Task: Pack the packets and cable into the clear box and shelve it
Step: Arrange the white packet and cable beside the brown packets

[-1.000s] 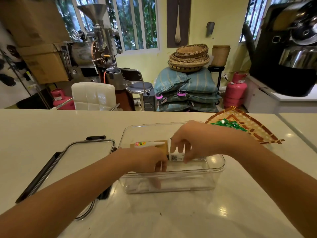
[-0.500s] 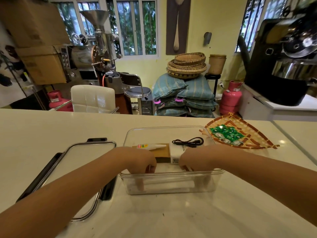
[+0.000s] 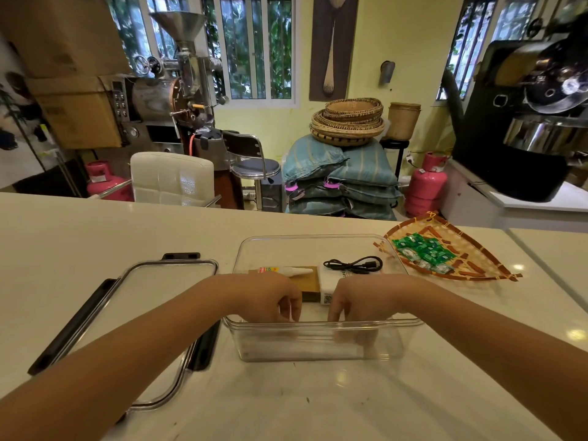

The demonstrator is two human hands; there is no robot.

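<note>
The clear box stands open on the counter in front of me. Inside it, against the far side, lie a brown packet, a white packet, a white tube with a coloured label and the coiled black cable on top of the white packet. My left hand and my right hand both hook over the box's near wall. The right fingers show through the plastic inside the box. Several green packets lie on a woven tray to the right of the box.
The box's clear lid with black clasps lies flat to the left, touching the box's corner. Beyond the counter's far edge are a white chair, stacked sacks and pink gas cylinders. A black machine sits at the right.
My right hand let go of the cable and packets inside the box and dropped to the near wall. The cable now lies uncovered. My left hand stayed at the near wall.
</note>
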